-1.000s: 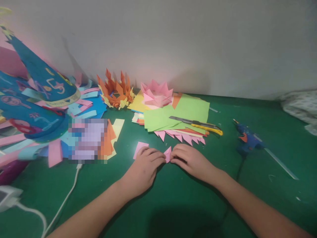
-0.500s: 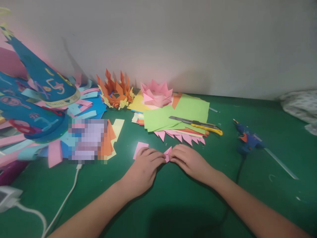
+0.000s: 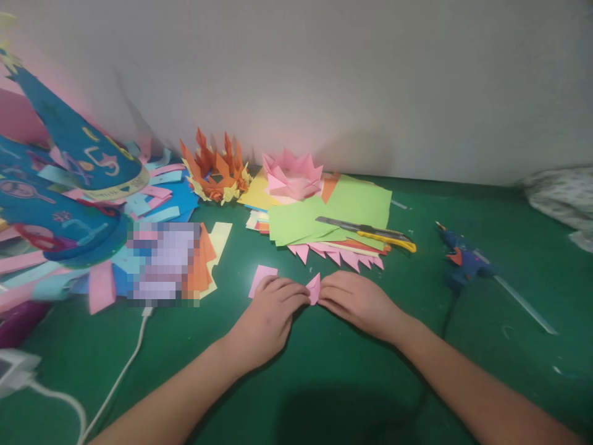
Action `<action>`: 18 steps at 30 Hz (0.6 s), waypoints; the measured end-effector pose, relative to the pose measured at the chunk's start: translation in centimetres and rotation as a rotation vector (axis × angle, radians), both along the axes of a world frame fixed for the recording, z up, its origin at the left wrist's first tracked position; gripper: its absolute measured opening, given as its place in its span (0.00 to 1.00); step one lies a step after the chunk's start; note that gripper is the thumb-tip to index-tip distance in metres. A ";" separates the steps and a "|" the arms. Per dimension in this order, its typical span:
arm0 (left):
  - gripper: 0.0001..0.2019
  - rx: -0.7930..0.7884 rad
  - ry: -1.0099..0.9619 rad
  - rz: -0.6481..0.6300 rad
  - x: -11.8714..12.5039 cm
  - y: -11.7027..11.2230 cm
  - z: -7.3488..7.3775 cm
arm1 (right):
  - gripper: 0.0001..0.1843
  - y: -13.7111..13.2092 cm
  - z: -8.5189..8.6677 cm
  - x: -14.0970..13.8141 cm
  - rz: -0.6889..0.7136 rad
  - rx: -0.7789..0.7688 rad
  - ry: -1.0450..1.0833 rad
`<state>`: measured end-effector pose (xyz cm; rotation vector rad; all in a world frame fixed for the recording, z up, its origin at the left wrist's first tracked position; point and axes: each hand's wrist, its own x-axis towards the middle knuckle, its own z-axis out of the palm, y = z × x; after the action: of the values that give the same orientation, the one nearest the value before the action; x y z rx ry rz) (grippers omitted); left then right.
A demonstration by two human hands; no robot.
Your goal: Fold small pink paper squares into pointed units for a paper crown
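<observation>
Between my hands, low over the green table, is a small folded piece of pink paper [image 3: 314,288] with a point at its top. My left hand [image 3: 279,309] pinches its left side, and my right hand [image 3: 359,303] has its fingertips together on the right side. Both thumbs are largely hidden. A flat pink paper rectangle [image 3: 262,280] lies partly under the fingers of my left hand. Beyond my hands, a row of pointed pink folded pieces [image 3: 334,254] sticks out from beneath a stack of green paper [image 3: 296,219].
A yellow utility knife [image 3: 388,238] rests on the green sheets, blade exposed. Pink [image 3: 294,176] and orange [image 3: 217,167] paper crowns stand behind. To the right lies a blue glue gun [image 3: 467,259] with its cord. Blue party hats [image 3: 83,142] and a white cable [image 3: 136,352] are left.
The right fingertips have shifted slightly right, showing more of the folded pink paper. My left hand stays nearly still.
</observation>
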<state>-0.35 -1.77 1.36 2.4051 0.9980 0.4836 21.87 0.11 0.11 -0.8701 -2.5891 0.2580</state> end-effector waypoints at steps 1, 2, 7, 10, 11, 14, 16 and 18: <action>0.20 0.001 0.000 -0.001 0.0 0.0 0.0 | 0.11 0.0 0.0 -0.1 -0.005 -0.013 0.008; 0.20 0.002 -0.001 -0.002 0.0 0.0 0.0 | 0.11 0.0 0.1 -0.1 -0.010 -0.041 0.023; 0.19 0.018 -0.001 -0.015 0.0 -0.2 0.1 | 0.07 -0.2 0.8 -0.8 -0.095 -0.225 0.109; 0.19 0.030 -0.006 -0.014 0.0 -0.2 -0.1 | 0.06 -0.5 1.2 -1.3 -0.177 -0.285 0.125; 0.19 0.030 -0.007 -0.011 0.0 -0.2 -0.1 | 0.07 -0.6 1.2 -1.4 -0.191 -0.301 0.129; 0.18 0.031 -0.007 -0.007 0.1 -0.1 -0.2 | 0.07 -0.7 1.3 -1.6 -0.210 -0.334 0.147; 0.18 0.038 -0.005 -0.007 0.1 -0.1 -0.2 | 0.07 -0.6 1.1 -1.7 -0.226 -0.342 0.164; 0.18 0.048 -0.003 -0.007 0.2 -0.1 -0.1 | 0.07 -0.6 1.0 -1.8 -0.243 -0.339 0.182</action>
<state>-0.20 -1.89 1.24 2.4487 0.9873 0.5144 20.11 -0.49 1.10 -1.2054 -2.2784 0.6842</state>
